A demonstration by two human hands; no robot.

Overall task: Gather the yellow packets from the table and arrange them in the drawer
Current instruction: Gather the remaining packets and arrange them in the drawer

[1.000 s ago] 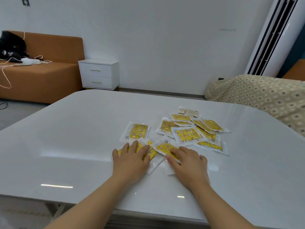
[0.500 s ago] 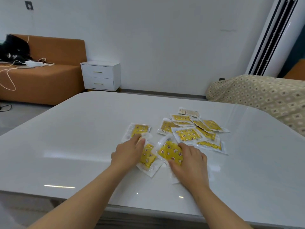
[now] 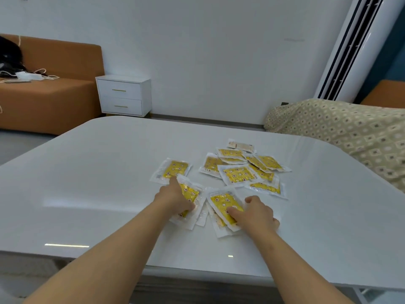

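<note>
Several yellow packets in clear wrappers lie on the white table (image 3: 87,172). A loose pile of them (image 3: 238,174) sits right of centre, and a single packet (image 3: 173,170) lies to its left. My left hand (image 3: 173,200) grips one packet (image 3: 191,193), with its index finger reaching the single packet's near edge. My right hand (image 3: 256,216) holds a small stack, fingers curled over the top packet (image 3: 221,201), thumb at its right edge. A white nightstand (image 3: 123,95) with two shut drawers stands by the far wall.
An orange sofa (image 3: 50,95) with cables and a dark bag is at the far left. A bed with a patterned cover (image 3: 341,130) borders the table's right side. A tall white air conditioner (image 3: 359,44) stands at the back right.
Both hands went from lying flat on the nearest packets to taking hold of them. The left-hand packet has turned and slid toward the single packet; the right hand has drawn its packets apart to the right.
</note>
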